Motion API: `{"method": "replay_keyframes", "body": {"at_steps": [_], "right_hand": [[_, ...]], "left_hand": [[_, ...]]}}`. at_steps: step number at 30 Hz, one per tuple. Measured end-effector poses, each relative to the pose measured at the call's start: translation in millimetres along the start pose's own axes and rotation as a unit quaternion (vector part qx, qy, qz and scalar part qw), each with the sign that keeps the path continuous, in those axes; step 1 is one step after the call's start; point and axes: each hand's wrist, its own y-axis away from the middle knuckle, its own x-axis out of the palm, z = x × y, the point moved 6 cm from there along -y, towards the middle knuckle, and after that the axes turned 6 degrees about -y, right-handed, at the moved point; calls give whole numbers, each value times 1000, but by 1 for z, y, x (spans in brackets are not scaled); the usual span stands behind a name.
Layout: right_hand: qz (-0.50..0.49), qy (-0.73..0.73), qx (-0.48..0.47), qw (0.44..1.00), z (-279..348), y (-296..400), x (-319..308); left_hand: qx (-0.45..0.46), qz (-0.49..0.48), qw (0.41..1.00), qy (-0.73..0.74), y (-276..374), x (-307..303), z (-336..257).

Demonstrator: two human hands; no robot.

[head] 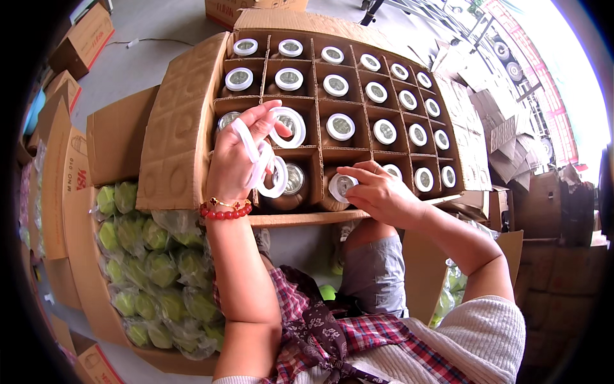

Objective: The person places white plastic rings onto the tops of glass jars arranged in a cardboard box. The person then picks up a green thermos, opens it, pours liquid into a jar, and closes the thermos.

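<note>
A divided cardboard carton [307, 220] stands before me with several brown-bodied bottles upright in its cells. Most bottle mouths carry white rings [341, 126]. In my left hand [235, 156], over the carton's left front, are several loose white rings [277, 181]. They hang from the fingers and partly cover one another. A bare silvery bottle mouth [293, 178] shows just right of them, and another bare mouth [228, 119] is partly behind the hand. My right hand [381, 194] has its fingertips on the white ring [338, 187] of a front-row bottle. The front left cell is hidden.
At left, an open carton [86, 249] holds green items in clear plastic bags [160, 269]. More bagged green items [448, 288] sit in a carton at right. Flattened cardboard [503, 129] is piled at far right. Brown cartons [84, 41] stand at upper left.
</note>
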Motion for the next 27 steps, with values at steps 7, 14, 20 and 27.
{"method": "replay_keyframes", "body": {"at_steps": [7, 14, 20, 27], "right_hand": [[50, 81, -18, 995, 7, 0, 4], [74, 84, -32, 993, 2, -3, -6], [-126, 9, -29, 992, 30, -34, -47], [-160, 47, -163, 972, 58, -63, -29]], "left_hand": [[2, -9, 1000, 2, 2, 0, 3], [-10, -21, 1000, -20, 2, -2, 6], [-23, 41, 985, -164, 7, 3, -2], [28, 83, 975, -205, 7, 2, 7]]}}
